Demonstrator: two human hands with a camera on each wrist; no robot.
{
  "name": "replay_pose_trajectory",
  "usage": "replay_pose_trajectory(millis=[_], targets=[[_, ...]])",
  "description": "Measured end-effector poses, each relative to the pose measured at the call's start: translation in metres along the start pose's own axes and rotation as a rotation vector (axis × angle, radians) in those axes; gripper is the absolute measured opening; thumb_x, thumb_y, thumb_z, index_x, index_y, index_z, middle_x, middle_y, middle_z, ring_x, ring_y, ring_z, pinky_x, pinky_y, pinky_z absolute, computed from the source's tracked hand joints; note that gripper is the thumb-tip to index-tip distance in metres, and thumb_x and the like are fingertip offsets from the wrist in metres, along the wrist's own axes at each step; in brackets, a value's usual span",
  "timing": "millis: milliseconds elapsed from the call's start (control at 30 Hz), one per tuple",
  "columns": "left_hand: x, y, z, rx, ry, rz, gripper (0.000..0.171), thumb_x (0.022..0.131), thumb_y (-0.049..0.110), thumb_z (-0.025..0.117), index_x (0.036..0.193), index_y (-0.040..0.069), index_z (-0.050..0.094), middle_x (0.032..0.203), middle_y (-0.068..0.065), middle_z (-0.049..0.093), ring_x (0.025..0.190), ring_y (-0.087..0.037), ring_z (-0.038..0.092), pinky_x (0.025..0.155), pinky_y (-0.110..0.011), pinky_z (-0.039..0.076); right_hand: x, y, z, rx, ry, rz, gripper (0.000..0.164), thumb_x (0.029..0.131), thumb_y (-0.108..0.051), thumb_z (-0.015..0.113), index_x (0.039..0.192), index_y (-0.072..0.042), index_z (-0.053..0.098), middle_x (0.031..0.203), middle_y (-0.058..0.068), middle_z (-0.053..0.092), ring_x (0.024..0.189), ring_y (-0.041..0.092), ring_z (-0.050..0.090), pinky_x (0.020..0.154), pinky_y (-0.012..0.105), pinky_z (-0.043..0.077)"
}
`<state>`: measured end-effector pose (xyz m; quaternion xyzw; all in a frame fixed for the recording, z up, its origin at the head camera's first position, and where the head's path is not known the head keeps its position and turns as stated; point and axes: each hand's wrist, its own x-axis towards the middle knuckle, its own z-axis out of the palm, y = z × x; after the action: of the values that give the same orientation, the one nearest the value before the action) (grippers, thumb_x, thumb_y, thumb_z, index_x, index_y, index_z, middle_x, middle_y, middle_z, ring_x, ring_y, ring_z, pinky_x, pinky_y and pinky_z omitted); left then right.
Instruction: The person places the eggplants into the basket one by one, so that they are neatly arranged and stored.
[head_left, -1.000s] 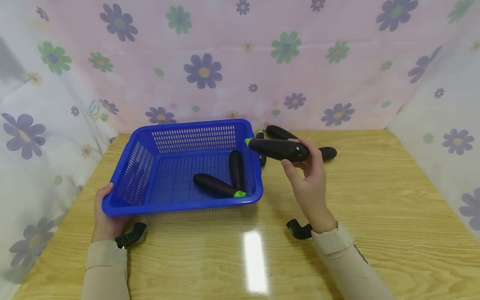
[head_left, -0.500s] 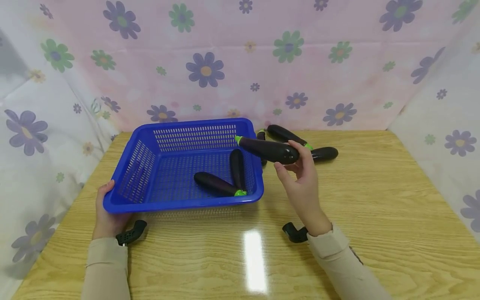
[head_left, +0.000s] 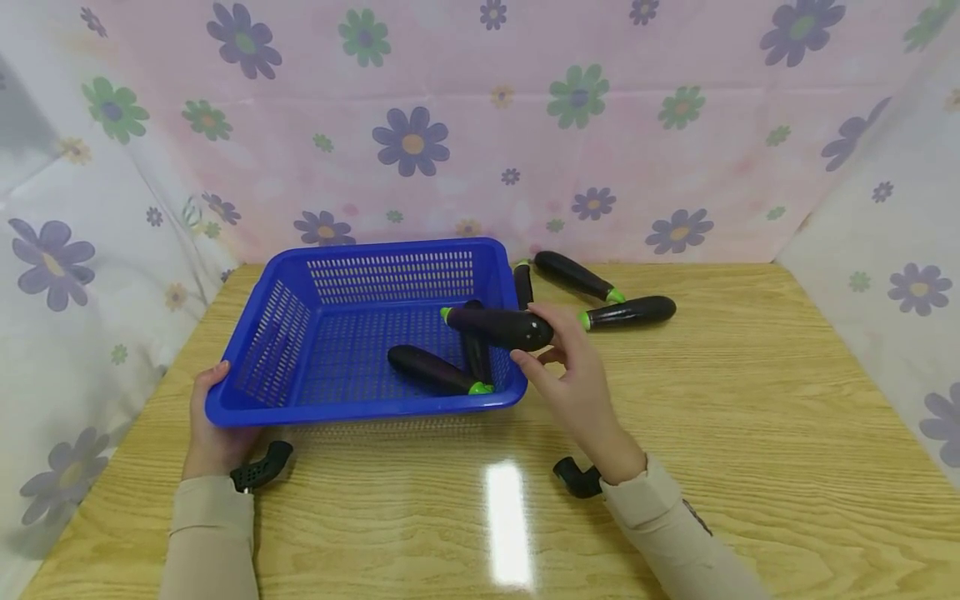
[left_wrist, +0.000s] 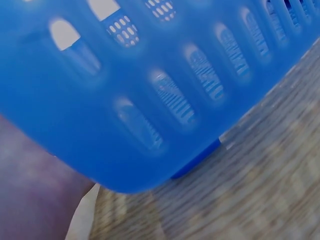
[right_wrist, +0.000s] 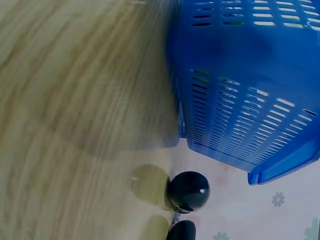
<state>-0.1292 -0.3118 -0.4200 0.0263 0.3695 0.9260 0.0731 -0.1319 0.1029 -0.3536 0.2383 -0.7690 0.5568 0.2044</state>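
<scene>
My left hand point(head_left: 210, 437) grips the near left corner of a blue plastic basket point(head_left: 360, 414), thumb over the rim. The basket's slotted wall point(left_wrist: 115, 150) fills much of the left wrist view. With thumb and fingertips my right hand point(head_left: 581, 387) pinches the round end of an eggplant point(head_left: 498, 327). That eggplant lies level above the basket's right side, green stem pointing left. Inside the basket, a second eggplant point(head_left: 427, 369) and a third eggplant point(head_left: 477, 358) meet at the near right corner. The right wrist view shows the basket's outer side point(right_wrist: 240, 55), not the held eggplant.
Behind and right of the basket, three more eggplants lie on the wooden table point(head_left: 750, 400): one upright in view point(head_left: 522, 283) beside the basket wall, a slanted eggplant point(head_left: 573, 274), and a sideways eggplant point(head_left: 636, 312). A flowered curtain point(head_left: 480, 208) hangs along the back and sides.
My right hand has moved left and toward me with the eggplant, bringing it from beside the basket rim to over the basket's inside. My left hand keeps its grip on the basket.
</scene>
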Motion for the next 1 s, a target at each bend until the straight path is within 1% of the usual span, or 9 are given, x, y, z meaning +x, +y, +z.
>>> replay_pose_trajectory(millis=[67, 133, 400, 533, 700, 767, 833, 967, 1000], targets=[[-0.001, 0.0, 0.0, -0.012, -0.004, -0.005, 0.045, 0.092, 0.03, 0.031, 0.134, 0.017, 0.038, 0.127, -0.005, 0.05, 0.108, -0.02, 0.05, 0.086, -0.033, 0.04, 0.0, -0.008, 0.001, -0.036, -0.019, 0.002, 0.05, 0.077, 0.002, 0.065, 0.123, -0.003, 0.047, 0.118, 0.011, 0.049, 0.088, 0.019, 0.054, 0.064, 0.026, 0.048], [-0.001, 0.0, 0.0, 0.001, -0.005, -0.008, 0.045, 0.092, 0.031, 0.031, 0.134, 0.017, 0.038, 0.127, -0.005, 0.05, 0.108, -0.02, 0.049, 0.086, -0.033, 0.039, 0.0, -0.006, 0.003, -0.059, -0.036, 0.006, 0.049, 0.077, 0.001, 0.065, 0.123, -0.003, 0.047, 0.12, 0.011, 0.049, 0.09, 0.018, 0.054, 0.063, 0.027, 0.048], [0.0, 0.001, 0.002, 0.021, -0.031, -0.006, 0.047, 0.092, 0.032, 0.029, 0.136, 0.016, 0.035, 0.127, -0.005, 0.05, 0.107, -0.02, 0.05, 0.085, -0.032, 0.04, -0.004, 0.022, 0.006, -0.118, -0.097, 0.017, 0.051, 0.08, -0.014, 0.066, 0.127, -0.015, 0.047, 0.123, -0.001, 0.047, 0.093, 0.013, 0.05, 0.062, 0.025, 0.047], [0.001, 0.002, 0.002, 0.047, -0.035, -0.007, 0.047, 0.092, 0.032, 0.029, 0.136, 0.016, 0.034, 0.127, -0.005, 0.05, 0.107, -0.019, 0.05, 0.086, -0.032, 0.039, -0.004, 0.025, 0.007, -0.162, -0.137, -0.01, 0.052, 0.079, -0.02, 0.067, 0.127, -0.019, 0.047, 0.121, -0.002, 0.049, 0.096, 0.012, 0.048, 0.064, 0.025, 0.047], [0.002, 0.002, 0.002, 0.072, -0.036, -0.005, 0.048, 0.092, 0.033, 0.029, 0.137, 0.016, 0.033, 0.127, -0.005, 0.05, 0.107, -0.019, 0.05, 0.086, -0.031, 0.039, -0.004, 0.023, 0.009, -0.231, -0.175, -0.053, 0.051, 0.078, -0.021, 0.068, 0.125, -0.013, 0.049, 0.12, -0.001, 0.051, 0.098, 0.01, 0.047, 0.063, 0.024, 0.047], [0.002, 0.002, 0.001, 0.064, -0.037, -0.001, 0.048, 0.092, 0.033, 0.03, 0.137, 0.016, 0.034, 0.126, -0.005, 0.05, 0.106, -0.019, 0.05, 0.086, -0.031, 0.04, -0.004, 0.023, 0.01, -0.258, -0.184, -0.066, 0.051, 0.078, -0.022, 0.068, 0.124, -0.012, 0.05, 0.12, -0.001, 0.051, 0.097, 0.009, 0.046, 0.062, 0.025, 0.046], [0.002, 0.001, 0.001, 0.043, -0.039, 0.003, 0.047, 0.092, 0.032, 0.03, 0.136, 0.015, 0.034, 0.126, -0.005, 0.051, 0.106, -0.02, 0.051, 0.085, -0.031, 0.041, -0.005, 0.024, 0.011, -0.282, -0.191, -0.077, 0.051, 0.078, -0.024, 0.068, 0.124, -0.014, 0.05, 0.12, -0.002, 0.051, 0.097, 0.009, 0.046, 0.063, 0.026, 0.046], [0.001, 0.0, 0.0, 0.007, -0.037, 0.008, 0.047, 0.092, 0.03, 0.03, 0.136, 0.016, 0.036, 0.126, -0.006, 0.051, 0.107, -0.02, 0.051, 0.084, -0.032, 0.041, -0.005, 0.023, 0.012, -0.294, -0.202, -0.095, 0.05, 0.078, -0.024, 0.069, 0.124, -0.014, 0.05, 0.119, -0.001, 0.051, 0.096, 0.009, 0.045, 0.064, 0.027, 0.046], [0.001, 0.0, 0.0, -0.016, -0.038, 0.007, 0.046, 0.092, 0.03, 0.031, 0.136, 0.016, 0.036, 0.126, -0.006, 0.05, 0.107, -0.021, 0.05, 0.084, -0.033, 0.041, -0.004, 0.023, 0.012, -0.293, -0.204, -0.098, 0.05, 0.078, -0.025, 0.069, 0.124, -0.014, 0.05, 0.119, -0.001, 0.051, 0.096, 0.009, 0.045, 0.065, 0.027, 0.046]])
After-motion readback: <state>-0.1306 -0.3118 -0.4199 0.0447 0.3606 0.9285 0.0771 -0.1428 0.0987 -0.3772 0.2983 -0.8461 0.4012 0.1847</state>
